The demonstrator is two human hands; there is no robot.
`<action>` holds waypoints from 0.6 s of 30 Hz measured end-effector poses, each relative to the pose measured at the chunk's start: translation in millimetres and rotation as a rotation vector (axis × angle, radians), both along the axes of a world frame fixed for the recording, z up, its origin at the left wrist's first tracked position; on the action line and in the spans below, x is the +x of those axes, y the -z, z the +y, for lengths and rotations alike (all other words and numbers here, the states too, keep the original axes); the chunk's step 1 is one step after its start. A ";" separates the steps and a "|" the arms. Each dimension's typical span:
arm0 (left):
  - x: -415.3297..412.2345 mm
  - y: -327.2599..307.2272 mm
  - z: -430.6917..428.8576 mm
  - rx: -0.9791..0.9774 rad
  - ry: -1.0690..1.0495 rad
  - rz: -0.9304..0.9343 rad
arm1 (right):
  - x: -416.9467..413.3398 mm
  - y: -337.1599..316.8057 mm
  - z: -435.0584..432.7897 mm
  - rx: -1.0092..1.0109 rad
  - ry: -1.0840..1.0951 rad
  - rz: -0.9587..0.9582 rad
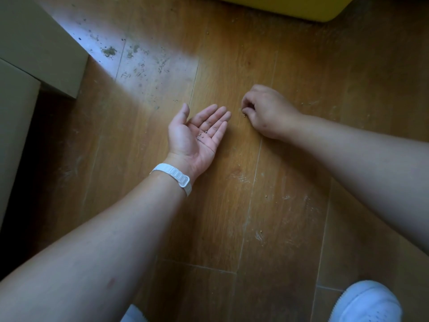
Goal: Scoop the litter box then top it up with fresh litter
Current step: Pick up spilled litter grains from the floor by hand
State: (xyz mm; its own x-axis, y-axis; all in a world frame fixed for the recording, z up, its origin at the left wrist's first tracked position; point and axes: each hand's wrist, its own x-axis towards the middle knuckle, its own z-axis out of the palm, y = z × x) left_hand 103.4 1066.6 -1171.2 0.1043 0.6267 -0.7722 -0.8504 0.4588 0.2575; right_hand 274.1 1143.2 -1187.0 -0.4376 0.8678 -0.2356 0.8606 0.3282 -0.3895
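the person's left hand point(197, 133) lies palm up just above the brown wood-plank floor point(232, 194), its fingers point(214, 115) released and spread flat, pointing away from the camera. a few small dark litter grains point(201, 135) rest in the hollow of that palm. a white ribbed wristband point(173, 176) circles the left wrist.

the right hand point(267, 110) is palm down near the left hand, to its right and apart from it, with the knuckles up. its fingers point(248, 105) are curled and pinched together at the floor; one small yellowish grain point(244, 115) shows at the fingertips, and whether it is gripped or only touched cannot be told.

more tiny loose specks point(262, 233) are scattered on the boards nearer the camera, among pale scuff marks. a bright patch of light falls across the floor at upper left, showing dark crumbs and smears point(109, 51) there.

the rounded corner of a yellow plastic container point(301, 8) sits at the top edge, well apart from both hands; its inside is out of view. a beige cardboard box point(34, 43) stands at the left edge. the toe of a white shoe point(369, 303) shows at lower right, and a second white shoe tip point(133, 314) at the bottom edge under the left forearm
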 end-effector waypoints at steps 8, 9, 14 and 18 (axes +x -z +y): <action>1.0 -5.4 -2.8 0.008 0.004 0.013 | -4.7 -2.5 -4.6 -0.034 0.037 -0.023; 0.7 -5.9 -3.0 0.009 0.003 0.017 | -5.1 -4.0 -7.6 -0.030 0.062 0.011; 1.4 -6.8 -4.5 0.011 -0.006 0.035 | -18.0 -25.6 -40.8 -0.002 0.062 0.231; 8.5 -7.7 -7.5 0.005 0.008 -0.026 | -37.4 -43.3 -77.4 -0.016 -0.019 0.419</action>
State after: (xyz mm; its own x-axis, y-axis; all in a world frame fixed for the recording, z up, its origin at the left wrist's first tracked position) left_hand 111.9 1059.1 -1163.4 0.1296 0.6295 -0.7662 -0.8531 0.4646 0.2374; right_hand 236.7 1065.8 -1143.7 -0.5143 0.8563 -0.0475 0.6205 0.3333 -0.7099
